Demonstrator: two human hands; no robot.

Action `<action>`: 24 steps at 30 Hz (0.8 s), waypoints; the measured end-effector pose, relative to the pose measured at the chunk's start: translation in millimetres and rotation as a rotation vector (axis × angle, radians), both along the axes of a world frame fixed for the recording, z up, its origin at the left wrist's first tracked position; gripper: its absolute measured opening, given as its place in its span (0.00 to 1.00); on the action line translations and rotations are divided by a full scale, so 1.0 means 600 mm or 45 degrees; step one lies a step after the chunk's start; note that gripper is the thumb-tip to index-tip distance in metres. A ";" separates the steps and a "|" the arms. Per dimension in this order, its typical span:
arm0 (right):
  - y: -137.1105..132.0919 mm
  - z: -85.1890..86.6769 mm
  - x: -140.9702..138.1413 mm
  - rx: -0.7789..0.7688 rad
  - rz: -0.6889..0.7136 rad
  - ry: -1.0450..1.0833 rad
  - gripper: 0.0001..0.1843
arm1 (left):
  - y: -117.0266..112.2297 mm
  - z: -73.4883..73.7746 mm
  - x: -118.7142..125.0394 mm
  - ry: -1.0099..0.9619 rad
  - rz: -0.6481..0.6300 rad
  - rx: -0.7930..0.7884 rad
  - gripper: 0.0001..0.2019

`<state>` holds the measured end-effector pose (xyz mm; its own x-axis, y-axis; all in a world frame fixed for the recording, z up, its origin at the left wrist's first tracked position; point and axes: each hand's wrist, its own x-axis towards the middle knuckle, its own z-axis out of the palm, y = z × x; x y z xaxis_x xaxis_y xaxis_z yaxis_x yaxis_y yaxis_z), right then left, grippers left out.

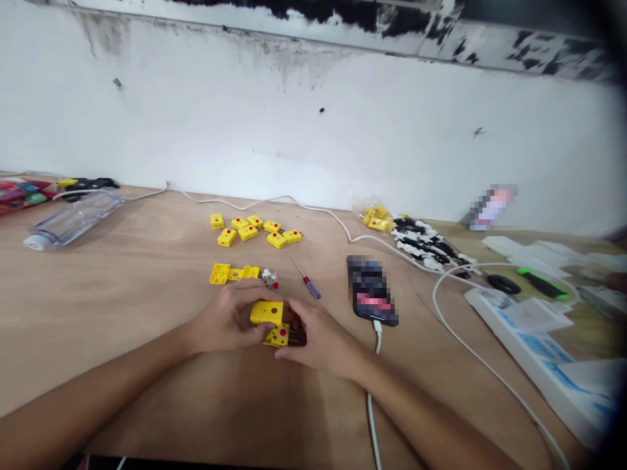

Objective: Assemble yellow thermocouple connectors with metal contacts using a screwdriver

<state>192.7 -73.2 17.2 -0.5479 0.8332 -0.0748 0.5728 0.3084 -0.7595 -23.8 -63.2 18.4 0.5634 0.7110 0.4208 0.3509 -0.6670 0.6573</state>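
Our two forearms reach in from the lower corners over a smooth, faintly grained wooden tabletop [161, 405], which runs back to a scuffed white wall [235, 124]. Our left hand [223, 321] curls palm-inward, fingers over and thumb under a yellow cover [268, 312], pinching it. Our right hand [323, 336] bends in from the other side, thumb low, fingers partly hidden, closed on a yellow half-case [278, 335] that shows a red button and metal pins. Both pieces sit just above the table, the cover over the half-case.

To our right lies a long white block [519, 343] printed in blue. Far left, a clear, flat-sided bottle [81, 219] rests on its side, white-capped. A black phone [371, 287] lies face up with a white cable [377, 336] plugged in. Near the wall, a crinkled transparent bag [375, 215] holds yellow pieces. We see a screwdriver [307, 281] with a translucent purple handle, eight boxy yellow cases [247, 232], hollow yellow shells [220, 274], and tiny red, white and metallic parts [269, 279] beside them.
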 end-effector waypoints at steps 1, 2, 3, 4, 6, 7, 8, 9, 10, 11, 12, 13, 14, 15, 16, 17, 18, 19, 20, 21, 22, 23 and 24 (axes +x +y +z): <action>0.000 0.001 0.002 0.011 0.015 0.000 0.26 | 0.004 0.004 -0.007 -0.030 0.016 -0.040 0.15; 0.001 0.002 0.004 0.035 0.031 0.000 0.25 | 0.009 0.007 -0.013 -0.066 0.051 -0.090 0.14; 0.002 0.002 0.006 0.073 0.043 -0.005 0.24 | 0.015 0.008 -0.021 -0.098 0.101 -0.153 0.15; 0.004 0.003 0.009 0.120 0.055 -0.019 0.23 | 0.022 0.009 -0.027 -0.138 0.155 -0.236 0.17; 0.008 0.004 0.014 0.210 0.080 -0.057 0.20 | 0.037 0.006 -0.040 -0.179 0.295 -0.390 0.22; 0.010 0.004 0.016 0.243 0.093 -0.070 0.18 | 0.045 0.004 -0.044 -0.182 0.342 -0.451 0.23; 0.012 0.004 0.017 0.270 0.102 -0.082 0.17 | 0.051 0.001 -0.048 -0.201 0.375 -0.519 0.24; 0.014 0.004 0.018 0.293 0.106 -0.088 0.17 | 0.057 -0.003 -0.050 -0.244 0.381 -0.590 0.25; 0.015 0.003 0.019 0.313 0.110 -0.090 0.17 | 0.062 -0.006 -0.051 -0.315 0.366 -0.657 0.26; 0.016 0.003 0.019 0.329 0.113 -0.092 0.18 | 0.065 -0.009 -0.052 -0.391 0.347 -0.716 0.26; 0.016 0.002 0.019 0.340 0.115 -0.094 0.18 | 0.067 -0.010 -0.051 -0.457 0.325 -0.765 0.26; 0.016 0.002 0.019 0.347 0.118 -0.094 0.18 | 0.069 -0.012 -0.051 -0.513 0.309 -0.804 0.26; 0.016 0.001 0.018 0.351 0.124 -0.090 0.18 | 0.069 -0.012 -0.050 -0.549 0.300 -0.837 0.25; 0.015 0.000 0.018 0.354 0.129 -0.083 0.18 | 0.069 -0.011 -0.050 -0.574 0.297 -0.867 0.24; 0.015 -0.001 0.017 0.359 0.133 -0.075 0.18 | 0.069 -0.010 -0.049 -0.597 0.298 -0.894 0.24; 0.015 -0.003 0.017 0.364 0.134 -0.068 0.19 | 0.068 -0.009 -0.050 -0.623 0.300 -0.920 0.23; 0.015 -0.004 0.017 0.368 0.133 -0.064 0.19 | 0.066 -0.007 -0.050 -0.649 0.296 -0.946 0.23; 0.015 -0.007 0.018 0.375 0.130 -0.062 0.19 | 0.065 -0.006 -0.051 -0.678 0.288 -0.968 0.23; 0.016 -0.009 0.018 0.381 0.128 -0.061 0.19 | 0.063 -0.004 -0.052 -0.710 0.274 -0.983 0.23; 0.016 -0.012 0.019 0.387 0.127 -0.060 0.19 | 0.063 -0.003 -0.054 -0.740 0.252 -0.994 0.23; 0.017 -0.014 0.019 0.393 0.128 -0.057 0.19 | 0.062 -0.001 -0.058 -0.759 0.220 -1.001 0.22; 0.018 -0.017 0.020 0.398 0.129 -0.056 0.19 | 0.063 0.000 -0.062 -0.764 0.183 -0.999 0.21; 0.018 -0.018 0.020 0.402 0.129 -0.055 0.20 | 0.064 0.001 -0.068 -0.755 0.143 -0.983 0.20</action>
<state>204.7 -62.2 6.1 -0.6309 0.7605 0.1534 0.5568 0.5816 -0.5931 -64.6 -24.7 18.7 0.3229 0.9464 0.0106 -0.1421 0.0375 0.9891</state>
